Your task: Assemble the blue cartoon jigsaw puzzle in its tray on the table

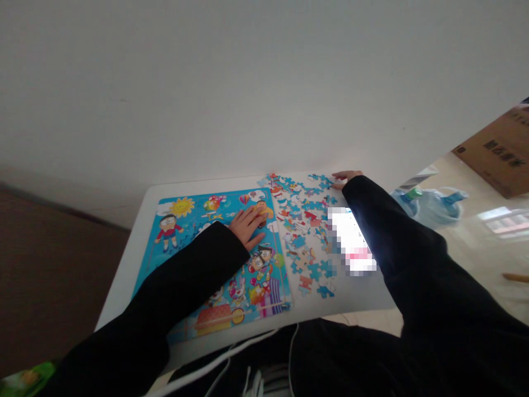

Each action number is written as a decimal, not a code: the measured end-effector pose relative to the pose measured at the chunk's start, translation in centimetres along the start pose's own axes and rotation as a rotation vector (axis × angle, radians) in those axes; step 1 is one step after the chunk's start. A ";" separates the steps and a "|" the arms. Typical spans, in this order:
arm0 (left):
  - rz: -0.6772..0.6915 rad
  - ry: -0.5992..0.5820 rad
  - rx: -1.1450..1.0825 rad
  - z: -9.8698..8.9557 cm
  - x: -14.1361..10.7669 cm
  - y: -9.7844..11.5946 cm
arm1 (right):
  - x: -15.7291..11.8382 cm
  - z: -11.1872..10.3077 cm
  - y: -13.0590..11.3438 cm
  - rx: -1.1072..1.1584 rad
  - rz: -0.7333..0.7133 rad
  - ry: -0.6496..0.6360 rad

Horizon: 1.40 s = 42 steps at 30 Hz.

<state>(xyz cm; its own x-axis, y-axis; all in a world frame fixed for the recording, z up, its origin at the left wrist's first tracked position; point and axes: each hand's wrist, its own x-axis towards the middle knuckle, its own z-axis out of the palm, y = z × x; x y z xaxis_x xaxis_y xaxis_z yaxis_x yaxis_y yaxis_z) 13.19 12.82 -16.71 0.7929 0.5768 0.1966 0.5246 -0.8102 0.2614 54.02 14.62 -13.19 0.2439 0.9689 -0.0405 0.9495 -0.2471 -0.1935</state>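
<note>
At the far left, a dark brown surface (53, 264) is seen beside a white table (124, 292), and a white wall (248, 82) rises behind. On the table lies a blue cartoon jigsaw puzzle (182, 231), flat and picture-up. It is touched by the left hand (247, 227), whose fingers are spread apart on its surface, with nothing clamped. Just right of it, loose pieces (303, 234), mostly blue and white, are strewn in a thin heap. They are judged light, thin and stiff, apt to slide on the smooth top, and best taken by their edges. At the heap's far edge the right hand (346, 177) is laid, fingers close together; whether a piece is held cannot be told. Part of the table is hidden by a pixelated patch (351, 240). Further right, a plastic bag (430, 207), a cardboard box (496, 151) and a pale floor (487, 259) are seen.
</note>
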 end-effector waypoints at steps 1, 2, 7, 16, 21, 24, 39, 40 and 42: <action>0.000 -0.006 -0.002 -0.2 0.0 0.1 | -0.1 -0.1 -0.1 -0.001 0.009 0.002; -0.001 -0.012 -0.005 -0.4 0.0 0.2 | -0.2 -0.2 -0.2 -0.006 0.014 0.005; -0.008 -0.031 -0.004 -0.7 0.1 0.5 | -2.4 -2.2 -2.3 0.009 -0.007 0.043; 0.023 -0.084 0.044 -1.4 0.2 0.8 | -12.1 -0.2 -10.2 0.119 -0.686 -0.169; 0.230 -0.174 0.005 -1.7 0.2 3.1 | -12.5 2.9 -10.5 0.067 -0.820 -0.095; 0.354 -0.244 -0.034 -1.3 0.0 5.2 | -11.8 3.0 -10.3 0.019 -0.709 -0.076; 0.336 -0.312 0.030 -1.3 -0.3 7.6 | -25.7 1.6 -7.1 0.144 -0.492 0.085; 0.342 -0.301 0.029 -1.2 -0.5 7.8 | -26.7 2.1 -7.1 0.152 -0.471 0.119; 0.349 -0.271 0.025 -1.1 -0.7 8.0 | -28.3 2.9 -7.1 0.163 -0.421 0.213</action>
<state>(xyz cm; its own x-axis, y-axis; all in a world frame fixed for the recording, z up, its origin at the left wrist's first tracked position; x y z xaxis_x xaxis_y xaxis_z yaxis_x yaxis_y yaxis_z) 16.50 6.06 -13.68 0.9748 0.2227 0.0129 0.2157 -0.9559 0.1995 39.79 -10.97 -13.49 -0.1033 0.9567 0.2720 0.9349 0.1867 -0.3017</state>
